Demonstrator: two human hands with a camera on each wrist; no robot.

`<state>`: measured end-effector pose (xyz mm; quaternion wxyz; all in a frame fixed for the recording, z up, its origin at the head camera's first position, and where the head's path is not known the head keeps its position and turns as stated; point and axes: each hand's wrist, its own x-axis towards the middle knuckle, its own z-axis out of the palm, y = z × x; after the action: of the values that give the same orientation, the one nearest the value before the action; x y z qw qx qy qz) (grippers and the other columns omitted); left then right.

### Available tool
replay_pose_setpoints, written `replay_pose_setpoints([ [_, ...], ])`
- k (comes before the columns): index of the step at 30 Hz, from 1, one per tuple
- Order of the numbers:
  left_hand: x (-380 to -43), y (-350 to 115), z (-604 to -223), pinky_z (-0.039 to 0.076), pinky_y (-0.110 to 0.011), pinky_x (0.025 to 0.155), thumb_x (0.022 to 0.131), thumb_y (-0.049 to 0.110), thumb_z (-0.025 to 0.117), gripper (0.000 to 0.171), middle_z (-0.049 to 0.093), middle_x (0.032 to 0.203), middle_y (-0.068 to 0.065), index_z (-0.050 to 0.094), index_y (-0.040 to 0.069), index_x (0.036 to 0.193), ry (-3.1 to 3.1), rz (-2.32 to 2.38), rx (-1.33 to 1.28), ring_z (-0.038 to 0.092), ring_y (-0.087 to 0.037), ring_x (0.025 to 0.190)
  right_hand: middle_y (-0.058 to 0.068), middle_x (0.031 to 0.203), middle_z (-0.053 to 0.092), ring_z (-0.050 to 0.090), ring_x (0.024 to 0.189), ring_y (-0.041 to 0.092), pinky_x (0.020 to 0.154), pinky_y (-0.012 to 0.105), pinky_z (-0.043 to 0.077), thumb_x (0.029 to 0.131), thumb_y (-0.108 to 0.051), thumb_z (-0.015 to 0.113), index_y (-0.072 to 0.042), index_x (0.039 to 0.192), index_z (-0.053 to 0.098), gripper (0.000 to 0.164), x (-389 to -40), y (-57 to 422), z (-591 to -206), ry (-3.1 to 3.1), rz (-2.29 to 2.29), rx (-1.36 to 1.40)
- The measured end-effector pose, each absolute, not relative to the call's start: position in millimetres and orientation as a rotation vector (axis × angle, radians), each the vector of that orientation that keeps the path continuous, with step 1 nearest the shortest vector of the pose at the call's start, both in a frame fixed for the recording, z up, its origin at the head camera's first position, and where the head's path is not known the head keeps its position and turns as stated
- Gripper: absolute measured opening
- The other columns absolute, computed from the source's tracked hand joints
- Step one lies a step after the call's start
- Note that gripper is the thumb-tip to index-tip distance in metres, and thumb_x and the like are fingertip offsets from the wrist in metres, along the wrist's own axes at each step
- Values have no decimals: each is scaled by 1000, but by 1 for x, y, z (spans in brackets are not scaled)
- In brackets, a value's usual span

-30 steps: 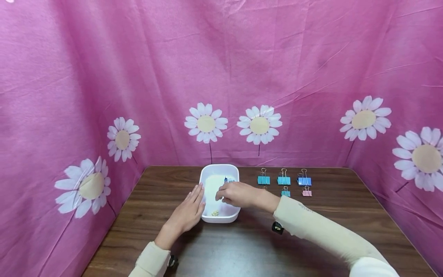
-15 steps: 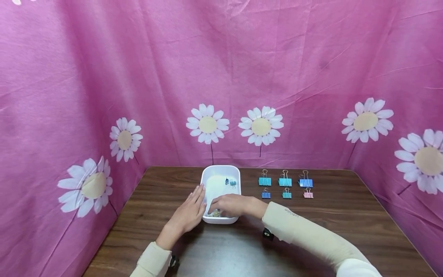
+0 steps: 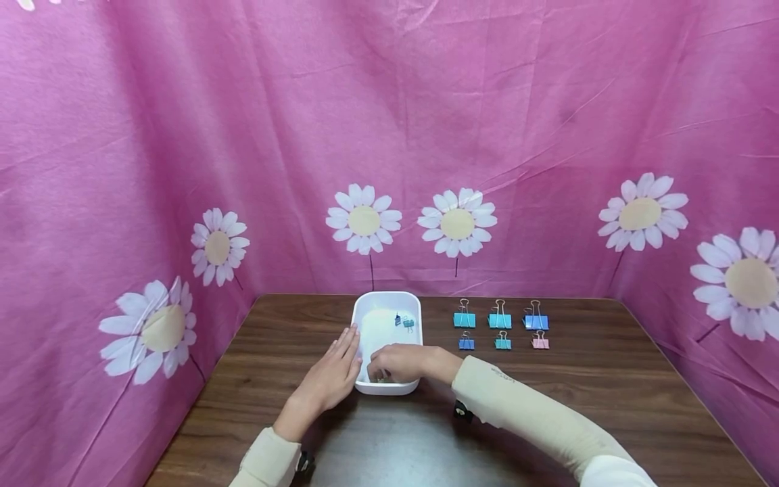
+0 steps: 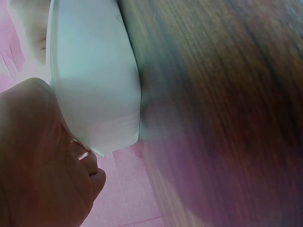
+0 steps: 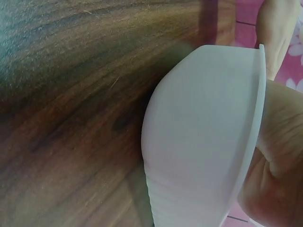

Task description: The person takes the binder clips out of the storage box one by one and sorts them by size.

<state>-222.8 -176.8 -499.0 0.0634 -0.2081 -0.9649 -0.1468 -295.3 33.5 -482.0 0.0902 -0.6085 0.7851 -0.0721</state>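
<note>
A white plastic tray (image 3: 357, 314) stands on the table. My left hand (image 3: 331, 368) rests with straight fingers against its left side; the left wrist view shows that hand (image 4: 42, 156) at the tray's rim (image 4: 53, 71). My right hand (image 3: 398, 362) reaches down into the near end of the tray, fingers bent downward over a small yellowish thing (image 3: 380, 379), mostly hidden. Whether the fingers pinch it I cannot tell. In the tray's far right part lie a dark blue binder clip (image 3: 398, 319) and a teal binder clip (image 3: 408, 324). In the right wrist view the tray wall (image 5: 203, 127) hides the fingertips.
Right of the tray, binder clips stand in two rows: larger teal (image 3: 464, 320) and blue (image 3: 536, 322) ones behind, smaller blue (image 3: 466, 344), teal (image 3: 502, 344) and pink (image 3: 540, 343) ones in front. A pink flowered curtain (image 3: 395, 135) hangs behind the wooden table (image 3: 548, 392).
My right hand has moved from the tray's middle to its near end, over the yellowish thing, uncovering the two clips at the far end. The left hand stays at the tray's side.
</note>
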Motion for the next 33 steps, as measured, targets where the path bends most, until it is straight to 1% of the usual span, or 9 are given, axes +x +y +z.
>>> replay_pose_setpoints([
  [4,-223,-177,-501,35,-56,130,113,19,46,56,31,173,-23,37,-9,160,-2876,-451,-644,33,-40,160,0,97,72,67,88,8,79,11,53,92,3,75,-13,101,74,19,-295,36,-482,2366,-264,-1768],
  [7,-224,-179,-505,37,-60,127,113,18,46,55,34,171,-25,38,-10,160,-2829,-462,-671,36,-43,158,0,98,70,65,87,7,77,11,53,92,1,76,-14,104,73,19,-296,39,-483,2400,-272,-1755],
  [11,-223,-178,-504,38,-62,126,113,20,43,55,34,171,-25,39,-10,159,-2827,-487,-679,37,-45,157,0,98,70,61,85,5,75,10,51,94,-1,75,-14,110,78,22,-296,41,-484,2418,-259,-1797],
  [13,-222,-178,-503,37,-61,127,114,22,42,56,34,171,-25,39,-10,160,-2846,-475,-671,37,-44,158,0,99,70,60,84,4,74,9,50,94,-1,75,-14,111,80,22,-297,42,-484,2427,-257,-1815],
  [17,-222,-177,-500,34,-56,130,114,23,41,57,30,174,-22,36,-8,161,-2903,-434,-646,32,-39,161,0,96,67,57,81,3,71,9,48,91,-2,76,-15,107,80,21,-298,45,-484,2458,-286,-1813],
  [22,-222,-176,-499,33,-53,132,114,23,43,58,29,174,-22,35,-8,162,-2927,-406,-634,30,-37,162,-1,92,63,54,78,2,71,11,48,87,-2,75,-13,98,70,17,-301,49,-483,2491,-369,-1760],
  [24,-222,-176,-499,33,-53,132,114,23,44,58,29,174,-22,35,-8,162,-2923,-402,-636,30,-38,162,-1,92,65,56,79,3,72,12,49,88,-1,76,-13,97,69,16,-302,51,-482,2503,-413,-1730],
  [28,-222,-176,-499,32,-54,132,114,22,44,58,29,174,-22,35,-9,162,-2925,-411,-633,30,-38,162,0,96,69,61,84,6,77,15,55,92,1,75,-13,97,73,15,-305,56,-477,2535,-481,-1689],
  [33,-223,-177,-498,32,-54,132,114,23,44,58,28,174,-23,34,-9,162,-2928,-411,-642,30,-39,162,-1,104,68,64,91,7,83,18,58,97,1,74,-13,99,76,14,-310,63,-474,2598,-538,-1705],
])
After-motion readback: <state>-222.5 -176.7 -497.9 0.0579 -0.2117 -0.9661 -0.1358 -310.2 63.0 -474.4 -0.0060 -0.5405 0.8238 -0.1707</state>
